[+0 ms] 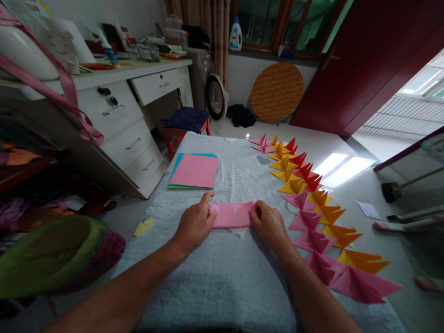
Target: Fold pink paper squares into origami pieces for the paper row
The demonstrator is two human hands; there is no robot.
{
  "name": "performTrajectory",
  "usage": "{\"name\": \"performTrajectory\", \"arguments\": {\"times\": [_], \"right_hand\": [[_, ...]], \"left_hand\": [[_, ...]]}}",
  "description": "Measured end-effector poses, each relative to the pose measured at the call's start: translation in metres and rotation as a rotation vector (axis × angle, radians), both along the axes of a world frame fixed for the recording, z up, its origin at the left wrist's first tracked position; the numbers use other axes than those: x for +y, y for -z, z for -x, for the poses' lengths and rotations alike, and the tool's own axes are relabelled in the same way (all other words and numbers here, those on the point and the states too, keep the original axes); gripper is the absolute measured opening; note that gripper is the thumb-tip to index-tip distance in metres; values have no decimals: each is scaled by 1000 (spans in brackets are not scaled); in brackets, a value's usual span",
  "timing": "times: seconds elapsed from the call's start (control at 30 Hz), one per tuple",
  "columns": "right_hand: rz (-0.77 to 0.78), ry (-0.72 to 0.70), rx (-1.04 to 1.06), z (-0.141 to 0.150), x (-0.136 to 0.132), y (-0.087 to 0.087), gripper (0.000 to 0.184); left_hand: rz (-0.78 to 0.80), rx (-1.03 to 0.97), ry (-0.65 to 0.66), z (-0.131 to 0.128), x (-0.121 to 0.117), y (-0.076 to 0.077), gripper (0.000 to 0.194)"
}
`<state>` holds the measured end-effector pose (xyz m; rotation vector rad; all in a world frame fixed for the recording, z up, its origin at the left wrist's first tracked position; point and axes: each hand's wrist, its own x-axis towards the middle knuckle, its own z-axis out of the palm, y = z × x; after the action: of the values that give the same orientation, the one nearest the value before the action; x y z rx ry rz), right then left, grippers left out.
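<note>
Hands: two — left hand [196, 222] and right hand [272, 225]
Folded pink strip [233, 215]: one
Paper stack [194, 171]: one, sheet count hidden
Pink paper figures [314, 240]: seven, five near and two far
Orange paper figures [342, 235]: four
Yellow paper figures [293, 185]: about six — overlapping
Red paper figures [313, 181]: about five, overlapping
Desk drawers [129, 141]: four
Stool [187, 120]: one
Round wooden board [277, 91]: one
Blue-capped bottle [235, 37]: one

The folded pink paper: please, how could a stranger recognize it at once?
Find the cloth-covered table. On it, the left hand and right hand hold the folded pink paper between them. It is a narrow oblong, unlike the pink square sheet and pointed pink figures.
</note>
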<state>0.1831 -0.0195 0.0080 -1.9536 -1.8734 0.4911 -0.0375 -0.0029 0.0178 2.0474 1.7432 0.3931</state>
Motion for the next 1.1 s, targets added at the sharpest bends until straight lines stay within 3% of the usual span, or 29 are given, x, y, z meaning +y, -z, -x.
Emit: {"name": "performTrajectory", "arguments": {"times": [0.33, 0.7, 1.1], "right_hand": [[-15, 14, -30, 1, -1, 1, 11], [-6, -5, -21, 0, -1, -1, 11], [10, 0, -16, 0, -1, 0, 12]], "left_hand": [[13, 11, -30, -1, 2, -3, 48], [-28, -91, -29, 3, 2, 4, 48], [-23, -12, -34, 2, 2, 4, 45]]}}
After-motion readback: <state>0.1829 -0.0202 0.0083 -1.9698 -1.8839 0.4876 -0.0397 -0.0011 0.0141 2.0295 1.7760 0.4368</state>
